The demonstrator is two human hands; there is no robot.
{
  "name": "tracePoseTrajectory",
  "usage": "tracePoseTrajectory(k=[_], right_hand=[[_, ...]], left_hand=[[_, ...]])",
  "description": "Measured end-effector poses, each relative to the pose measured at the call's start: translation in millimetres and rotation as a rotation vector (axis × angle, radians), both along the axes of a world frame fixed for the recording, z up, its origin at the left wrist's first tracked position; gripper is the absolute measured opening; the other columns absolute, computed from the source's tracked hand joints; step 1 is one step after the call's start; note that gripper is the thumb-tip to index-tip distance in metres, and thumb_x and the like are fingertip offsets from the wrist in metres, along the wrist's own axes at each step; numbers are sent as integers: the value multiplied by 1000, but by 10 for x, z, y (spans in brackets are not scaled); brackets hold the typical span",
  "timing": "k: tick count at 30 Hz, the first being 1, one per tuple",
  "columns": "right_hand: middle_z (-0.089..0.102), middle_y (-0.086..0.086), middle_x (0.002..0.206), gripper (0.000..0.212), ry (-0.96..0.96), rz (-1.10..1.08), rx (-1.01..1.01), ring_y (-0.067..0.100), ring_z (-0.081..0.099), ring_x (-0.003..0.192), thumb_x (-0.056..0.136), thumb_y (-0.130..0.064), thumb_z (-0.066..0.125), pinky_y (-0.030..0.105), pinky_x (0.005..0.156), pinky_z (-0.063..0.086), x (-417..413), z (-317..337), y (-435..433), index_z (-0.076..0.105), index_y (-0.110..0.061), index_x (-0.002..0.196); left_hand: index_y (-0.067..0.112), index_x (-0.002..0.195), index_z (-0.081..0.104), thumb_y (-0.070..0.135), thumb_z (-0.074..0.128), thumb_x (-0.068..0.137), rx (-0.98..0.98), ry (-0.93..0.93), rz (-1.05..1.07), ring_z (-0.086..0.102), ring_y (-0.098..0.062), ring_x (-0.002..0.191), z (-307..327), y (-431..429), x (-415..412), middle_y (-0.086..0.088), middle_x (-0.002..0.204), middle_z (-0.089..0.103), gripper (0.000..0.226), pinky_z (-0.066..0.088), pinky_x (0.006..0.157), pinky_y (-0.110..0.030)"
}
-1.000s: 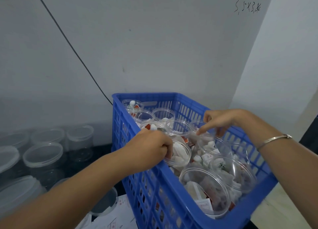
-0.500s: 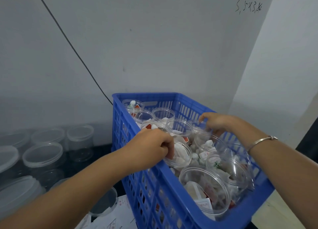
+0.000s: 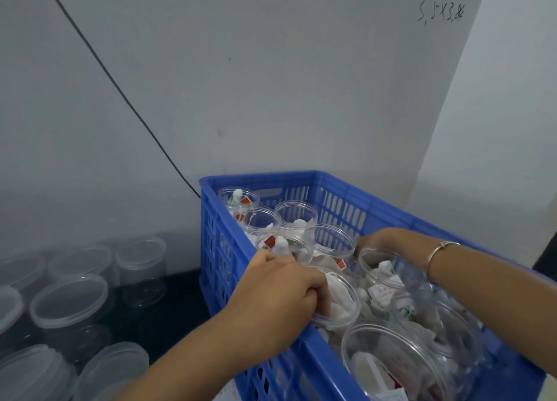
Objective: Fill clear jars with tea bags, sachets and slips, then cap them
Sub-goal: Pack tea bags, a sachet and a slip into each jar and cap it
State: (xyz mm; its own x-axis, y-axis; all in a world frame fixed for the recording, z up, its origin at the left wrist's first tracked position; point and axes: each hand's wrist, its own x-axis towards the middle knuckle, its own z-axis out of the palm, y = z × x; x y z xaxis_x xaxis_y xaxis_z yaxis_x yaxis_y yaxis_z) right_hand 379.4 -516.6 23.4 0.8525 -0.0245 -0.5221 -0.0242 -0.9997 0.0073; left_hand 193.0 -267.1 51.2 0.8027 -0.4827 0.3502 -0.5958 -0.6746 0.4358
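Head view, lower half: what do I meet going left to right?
capped jars → left hand → open jar that it grips → right hand → bracelet

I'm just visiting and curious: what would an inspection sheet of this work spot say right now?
Surface: dark counter beside the crate, partly covered by jars.
Job's things: blue crate holds open jars with tea bags and sachets inside; capped jars stand to its left.
Clutter: nothing seen.
Hands: left hand grips the rim of a near jar; right hand is at another jar's rim, grip unclear.
Cables: one black cable runs down the wall and goes behind the crate.
Surroundings: grey wall with handwriting; bracelet on the right wrist.
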Motion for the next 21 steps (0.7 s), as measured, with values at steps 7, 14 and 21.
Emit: tracePoseTrajectory(k=[7, 14, 21], right_hand=[[57, 10, 133, 43, 158, -217, 74, 29, 57, 122, 96, -31, 65, 47, 107, 47, 61, -129, -153, 57, -8, 131], [56, 11, 137, 67, 180, -297, 79, 32, 57, 122, 81, -45, 76, 46, 98, 53, 3, -35, -52, 57, -11, 135], [62, 19, 131, 33, 24, -185, -9, 38, 66, 112, 100, -18, 57, 46, 75, 61, -276, 333, 154, 57, 0, 128]], left_hand=[[28, 87, 68, 9, 37, 94, -46, -2, -10, 29, 5, 102, -24, -8, 11, 14, 80, 58, 36, 5, 92, -3], [28, 85, 69, 7, 38, 92, -54, -9, -10, 31, 5, 100, -34, -14, -2, 9, 93, 69, 39, 4, 92, -5], [29, 82, 67, 6, 38, 92, -50, 72, -23, 41, 6, 84, 15, -16, -12, 13, 75, 60, 38, 15, 90, -15]])
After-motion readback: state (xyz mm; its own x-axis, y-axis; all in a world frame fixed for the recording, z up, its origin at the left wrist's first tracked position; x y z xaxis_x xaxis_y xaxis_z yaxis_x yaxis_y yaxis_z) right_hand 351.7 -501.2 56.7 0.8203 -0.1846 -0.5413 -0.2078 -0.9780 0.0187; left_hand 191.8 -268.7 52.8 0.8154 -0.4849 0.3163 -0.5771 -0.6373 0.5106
